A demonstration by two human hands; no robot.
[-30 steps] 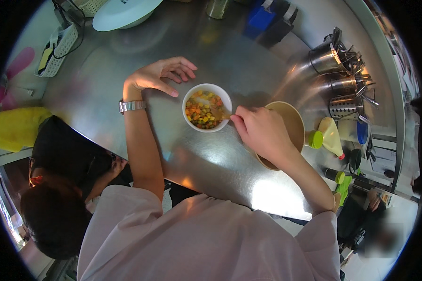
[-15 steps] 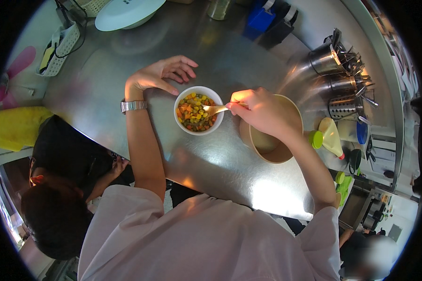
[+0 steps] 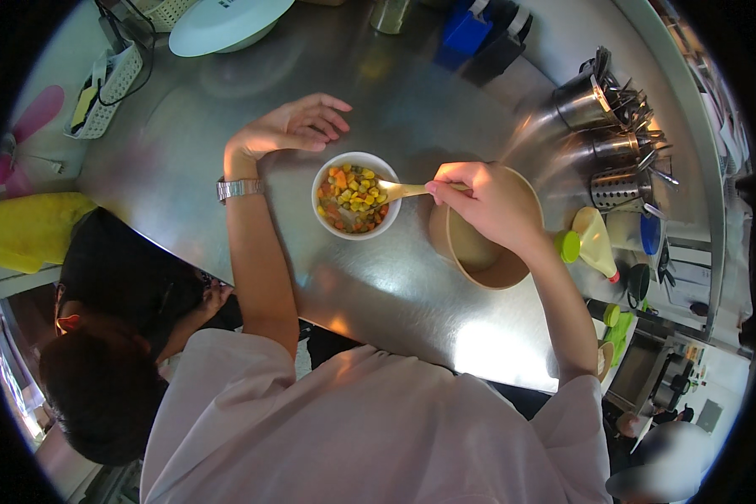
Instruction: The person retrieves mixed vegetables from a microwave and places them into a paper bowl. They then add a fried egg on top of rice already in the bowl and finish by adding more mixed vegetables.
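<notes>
A white bowl [image 3: 357,236] of mixed vegetables [image 3: 346,178], with yellow corn and orange carrot bits, stands on the steel table. My right hand [image 3: 491,206] pinches the handle of a wooden spoon [image 3: 412,190]. The spoon's head dips into the right side of the bowl, partly hidden by a heap of vegetables. Beneath my right wrist sits a larger light-brown round tub [image 3: 487,273], whose inside looks pale. My left hand [image 3: 298,126], with a metal watch on its wrist, hovers just behind the bowl's left side, fingers loosely spread and holding nothing.
Steel cutlery holders [image 3: 584,105] line the right edge, near a pale squeeze bottle [image 3: 595,239] with a red tip. A large white dish [image 3: 227,29] and a glass jar [image 3: 391,15] stand at the back. A person in black [image 3: 118,311] is at the left.
The spoon has moved slightly right within the bowl, and the vegetables have shifted, leaving a thin patch near the front. My left thumb has lifted a little away from the rim.
</notes>
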